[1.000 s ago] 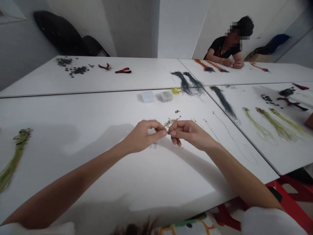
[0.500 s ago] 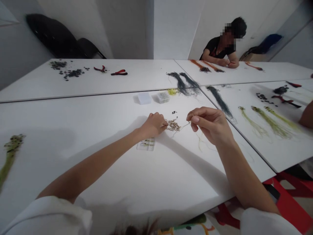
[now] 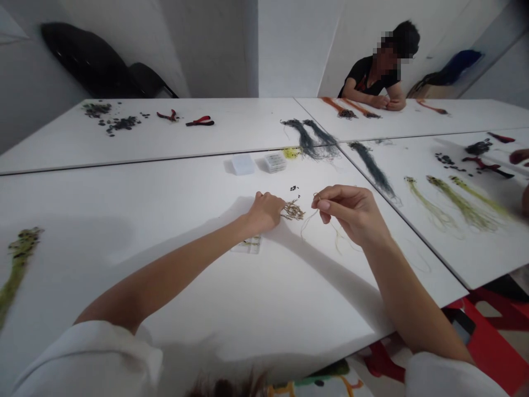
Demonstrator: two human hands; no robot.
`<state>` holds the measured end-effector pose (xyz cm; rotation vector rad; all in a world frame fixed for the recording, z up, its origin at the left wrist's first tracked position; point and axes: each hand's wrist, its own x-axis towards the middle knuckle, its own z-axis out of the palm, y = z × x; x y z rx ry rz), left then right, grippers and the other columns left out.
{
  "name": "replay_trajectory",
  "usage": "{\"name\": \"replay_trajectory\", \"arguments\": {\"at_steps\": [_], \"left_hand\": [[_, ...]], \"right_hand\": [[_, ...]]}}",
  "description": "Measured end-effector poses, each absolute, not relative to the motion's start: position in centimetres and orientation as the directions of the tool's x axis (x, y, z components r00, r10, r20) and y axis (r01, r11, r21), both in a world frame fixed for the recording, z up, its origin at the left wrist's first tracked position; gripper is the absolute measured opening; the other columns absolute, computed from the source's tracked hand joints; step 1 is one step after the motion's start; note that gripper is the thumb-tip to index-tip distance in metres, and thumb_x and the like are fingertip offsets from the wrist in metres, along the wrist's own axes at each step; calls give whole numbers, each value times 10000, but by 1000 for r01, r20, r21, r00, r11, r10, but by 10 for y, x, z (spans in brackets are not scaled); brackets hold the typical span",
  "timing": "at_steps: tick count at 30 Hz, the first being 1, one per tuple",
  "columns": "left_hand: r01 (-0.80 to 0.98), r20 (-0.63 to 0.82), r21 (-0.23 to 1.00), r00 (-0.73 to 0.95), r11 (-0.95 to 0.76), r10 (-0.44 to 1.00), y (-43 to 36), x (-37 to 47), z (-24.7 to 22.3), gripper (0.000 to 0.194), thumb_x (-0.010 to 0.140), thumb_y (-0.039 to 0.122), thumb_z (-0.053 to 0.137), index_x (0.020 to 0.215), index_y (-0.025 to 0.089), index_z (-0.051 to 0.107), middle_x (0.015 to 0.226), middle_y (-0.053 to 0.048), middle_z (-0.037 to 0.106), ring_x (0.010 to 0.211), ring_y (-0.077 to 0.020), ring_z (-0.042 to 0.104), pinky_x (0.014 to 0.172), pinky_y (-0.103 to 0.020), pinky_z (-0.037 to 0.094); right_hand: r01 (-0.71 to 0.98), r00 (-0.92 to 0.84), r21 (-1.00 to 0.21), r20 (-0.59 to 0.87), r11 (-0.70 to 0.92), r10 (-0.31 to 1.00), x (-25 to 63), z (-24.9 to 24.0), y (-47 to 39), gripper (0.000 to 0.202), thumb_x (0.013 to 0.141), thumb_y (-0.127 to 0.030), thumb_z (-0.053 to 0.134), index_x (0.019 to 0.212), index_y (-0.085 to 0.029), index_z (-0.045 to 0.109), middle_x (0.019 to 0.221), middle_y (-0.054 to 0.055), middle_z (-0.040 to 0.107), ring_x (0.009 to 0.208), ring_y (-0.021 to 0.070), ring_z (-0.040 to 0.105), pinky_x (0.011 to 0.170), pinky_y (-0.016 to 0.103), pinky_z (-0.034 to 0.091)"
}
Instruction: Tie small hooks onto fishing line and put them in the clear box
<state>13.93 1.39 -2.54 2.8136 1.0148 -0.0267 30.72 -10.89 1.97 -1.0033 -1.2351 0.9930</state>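
Note:
My left hand [image 3: 265, 213] is closed, its fingertips at the left edge of a small heap of thin brownish pieces [image 3: 293, 210]. Whatever it pinches is hidden behind the fingers. Partly under that wrist lies a clear compartment box [image 3: 251, 246] with small items in it. My right hand [image 3: 349, 209] pinches a thin thread [image 3: 305, 223] between thumb and forefinger, just right of the heap. The thread forms a small loop above the fingertips and trails down to the table. Tiny black bits [image 3: 294, 188] lie beyond the heap.
A white box [image 3: 243, 164] and a clear box [image 3: 275, 162] stand further back. Dark thread bundles [image 3: 370, 168] and yellow-green bundles [image 3: 458, 201] lie to the right. Red-handled pliers [image 3: 200, 121] rest on the far table. A person [image 3: 374, 82] sits opposite; another person's hand [image 3: 519, 156] is at right.
My right hand has shifted slightly left and down with the thread, which now hangs in a curve. My left hand has moved slightly right, staying at the heap.

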Motion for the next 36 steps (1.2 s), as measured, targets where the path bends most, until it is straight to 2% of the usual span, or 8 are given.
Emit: {"name": "replay_trajectory", "arguments": {"at_steps": [4, 8, 11, 17, 24, 27, 32, 36], "left_hand": [[642, -73, 98, 766, -760, 638, 14, 142, -23, 212, 735, 36, 479, 634, 140, 633, 684, -132, 632, 790, -285, 556, 705, -374, 295], [615, -76, 78, 789, -785, 610, 18, 143, -22, 212, 731, 17, 483, 652, 134, 641, 675, -119, 633, 711, -246, 547, 687, -363, 292], [573, -57, 50, 819, -818, 571, 20, 142, -26, 210, 738, 14, 485, 648, 134, 632, 700, -129, 628, 763, -268, 540, 695, -376, 293], [515, 28, 8, 857, -857, 515, 16, 129, -39, 246, 819, 19, 416, 812, 113, 643, 890, -182, 612, 924, -313, 490, 750, -418, 294], [510, 46, 62, 857, -858, 513, 22, 118, -39, 241, 879, 92, 403, 894, 118, 642, 857, -144, 598, 832, -270, 485, 689, -369, 292], [495, 60, 68, 865, -866, 499, 25, 120, -38, 236, 881, 115, 418, 850, 140, 650, 824, -122, 600, 818, -259, 486, 681, -363, 277], [472, 90, 48, 876, -880, 474, 20, 128, -37, 293, 881, 104, 431, 663, 148, 621, 789, -136, 588, 823, -265, 475, 700, -388, 259], [454, 106, 41, 884, -890, 456, 9, 129, -38, 311, 863, 35, 407, 664, 143, 620, 807, -161, 587, 871, -282, 461, 748, -417, 259]], "right_hand": [[-38, 76, -969, 241, 244, 968, 305, 17, -108, 47, 748, -229, 790, 776, -210, 757, 779, 36, 695, 544, 104, 542, 527, 288, 468], [-39, 88, -976, 212, 216, 973, 303, 16, -107, 78, 723, -255, 808, 761, -209, 759, 746, 36, 690, 544, 113, 547, 512, 288, 472], [-36, 91, -976, 212, 216, 973, 303, 14, -105, 88, 719, -267, 810, 762, -209, 759, 745, 37, 690, 543, 114, 547, 510, 288, 474], [-7, 92, -975, 219, 220, 971, 305, 10, -104, 94, 735, -276, 801, 780, -207, 755, 768, 38, 695, 552, 110, 546, 531, 289, 473], [-3, 92, -976, 215, 216, 972, 304, 10, -103, 104, 737, -284, 798, 774, -200, 749, 773, 37, 691, 556, 107, 540, 538, 290, 468], [-6, 91, -978, 208, 209, 974, 304, 10, -103, 110, 734, -290, 799, 773, -201, 748, 763, 36, 690, 556, 109, 540, 533, 290, 470], [1, 92, -980, 199, 200, 976, 305, 8, -103, 128, 732, -304, 799, 775, -197, 744, 770, 36, 692, 557, 111, 544, 532, 293, 478], [-3, 86, -980, 199, 200, 976, 304, 7, -103, 124, 732, -297, 801, 775, -196, 745, 765, 33, 690, 558, 108, 548, 538, 290, 477]]}}
